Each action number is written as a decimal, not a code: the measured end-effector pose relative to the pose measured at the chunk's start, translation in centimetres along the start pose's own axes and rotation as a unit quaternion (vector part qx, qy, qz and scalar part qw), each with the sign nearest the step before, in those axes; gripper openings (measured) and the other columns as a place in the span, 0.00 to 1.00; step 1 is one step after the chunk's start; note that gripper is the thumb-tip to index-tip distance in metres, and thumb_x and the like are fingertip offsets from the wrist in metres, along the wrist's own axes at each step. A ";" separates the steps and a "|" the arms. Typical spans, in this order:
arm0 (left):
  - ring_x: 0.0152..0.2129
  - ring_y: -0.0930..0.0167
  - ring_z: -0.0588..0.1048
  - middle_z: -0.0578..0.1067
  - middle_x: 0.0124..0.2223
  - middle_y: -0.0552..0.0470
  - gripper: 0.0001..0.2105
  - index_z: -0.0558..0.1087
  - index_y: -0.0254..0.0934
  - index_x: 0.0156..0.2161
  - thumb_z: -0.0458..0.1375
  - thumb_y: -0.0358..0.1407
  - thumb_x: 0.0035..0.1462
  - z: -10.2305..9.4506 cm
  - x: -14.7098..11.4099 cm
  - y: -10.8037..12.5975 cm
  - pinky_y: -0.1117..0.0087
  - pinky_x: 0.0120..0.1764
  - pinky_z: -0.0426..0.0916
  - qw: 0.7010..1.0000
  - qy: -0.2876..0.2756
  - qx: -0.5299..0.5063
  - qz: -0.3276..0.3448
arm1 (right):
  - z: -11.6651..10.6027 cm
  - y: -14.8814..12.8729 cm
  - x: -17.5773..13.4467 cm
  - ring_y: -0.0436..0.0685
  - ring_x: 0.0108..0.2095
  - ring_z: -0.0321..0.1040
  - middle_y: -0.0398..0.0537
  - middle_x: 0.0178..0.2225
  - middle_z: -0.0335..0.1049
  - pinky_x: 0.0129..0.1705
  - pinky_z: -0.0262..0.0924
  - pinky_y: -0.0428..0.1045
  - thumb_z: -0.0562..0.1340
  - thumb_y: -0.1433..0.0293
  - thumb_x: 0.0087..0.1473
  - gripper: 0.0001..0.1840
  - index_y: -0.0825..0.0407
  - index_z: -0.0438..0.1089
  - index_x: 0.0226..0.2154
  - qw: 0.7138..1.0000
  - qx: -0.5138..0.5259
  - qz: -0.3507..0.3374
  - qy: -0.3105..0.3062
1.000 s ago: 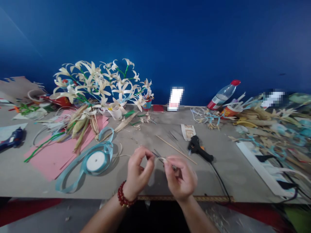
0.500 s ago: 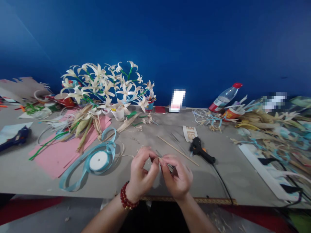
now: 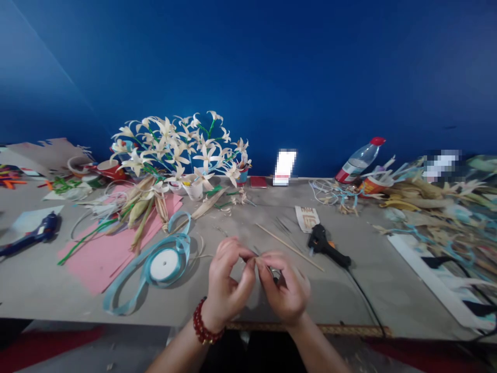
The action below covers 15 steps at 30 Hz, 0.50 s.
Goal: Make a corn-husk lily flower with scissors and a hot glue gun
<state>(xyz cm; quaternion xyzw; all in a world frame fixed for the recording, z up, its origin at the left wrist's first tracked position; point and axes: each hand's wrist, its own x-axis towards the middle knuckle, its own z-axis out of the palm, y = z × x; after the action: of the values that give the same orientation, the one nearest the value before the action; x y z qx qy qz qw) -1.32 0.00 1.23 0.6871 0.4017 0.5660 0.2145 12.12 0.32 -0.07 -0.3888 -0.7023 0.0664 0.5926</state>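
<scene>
My left hand, with a red bead bracelet at the wrist, pinches thumb against index finger. Opposite it, my right hand makes the same pinch, and the fingertips of both hands meet just above the table. What they hold is too small and too covered to name. A thin pale strand lies left of my left hand, near a spool of light blue ribbon. Beyond the fingers rests a thin wooden stick. Something metallic and rounded shows partly behind my right fingers.
A black glue gun lies to the right, with a power strip farther over. Left are pink paper sheets and a blue glue gun. White husk-like flowers and a tilted bottle stand along the blue wall.
The view has shifted slightly, so the table items appear lower and a little to the right. Both hands stay pinched together at nearly the same spot.
</scene>
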 end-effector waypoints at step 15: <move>0.34 0.68 0.75 0.76 0.34 0.52 0.09 0.70 0.40 0.39 0.55 0.24 0.56 -1.2 -0.1 -0.1 0.51 0.55 0.63 0.997 -0.011 0.062 0.034 | 0.2 -0.4 -0.2 0.52 0.28 0.75 0.44 0.28 0.75 0.33 0.70 0.46 0.62 0.81 0.54 0.10 0.49 0.69 0.34 1.000 0.008 -0.013 0.008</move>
<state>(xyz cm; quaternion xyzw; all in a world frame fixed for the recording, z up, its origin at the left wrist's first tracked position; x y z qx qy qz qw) -2.51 -0.20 1.37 0.7187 0.4104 0.5390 0.1567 11.78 0.03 -0.08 -0.3756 -0.7017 0.0615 0.6023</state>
